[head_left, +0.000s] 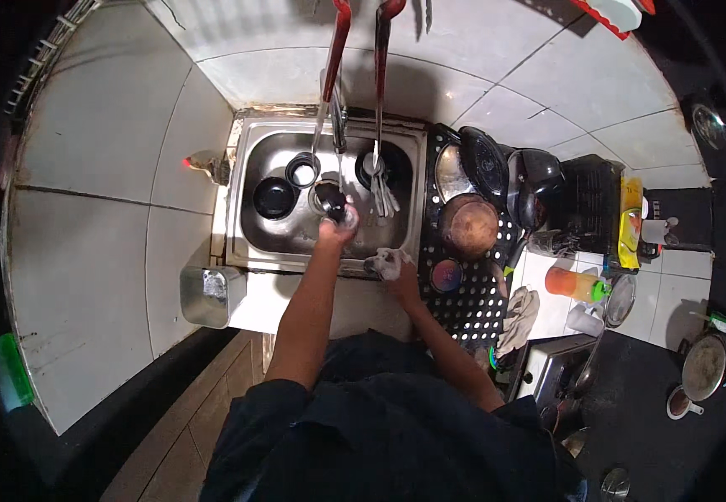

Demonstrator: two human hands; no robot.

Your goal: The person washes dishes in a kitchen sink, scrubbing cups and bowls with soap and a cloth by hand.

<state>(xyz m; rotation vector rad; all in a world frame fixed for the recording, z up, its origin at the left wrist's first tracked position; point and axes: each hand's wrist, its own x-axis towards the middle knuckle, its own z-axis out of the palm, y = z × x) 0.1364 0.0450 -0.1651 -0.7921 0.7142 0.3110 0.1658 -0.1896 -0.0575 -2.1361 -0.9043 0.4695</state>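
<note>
In the steel sink (250, 243), my left hand (340, 224) grips a small dark round dish (330, 199) beneath the tap (339, 125). My right hand (401, 283) is closed at the sink's front rim, around a whitish, foamy wad (389, 263); whether it is a sponge or a cloth I cannot tell. Left of the dish sits a black bowl (274, 198), with a dark-rimmed round container (302, 171) behind it. Several spoons or forks (386, 197) lean in a black vessel (394, 163) at the sink's right side.
Two red-handled utensils (336, 50) hang over the sink. To the right, a dotted black mat (472, 314) bears pans and lids, including a brown-bottomed pan (469, 227). A metal container (212, 296) stands at the left front. Farther right are an orange bottle (575, 284) and a grey cloth (518, 320).
</note>
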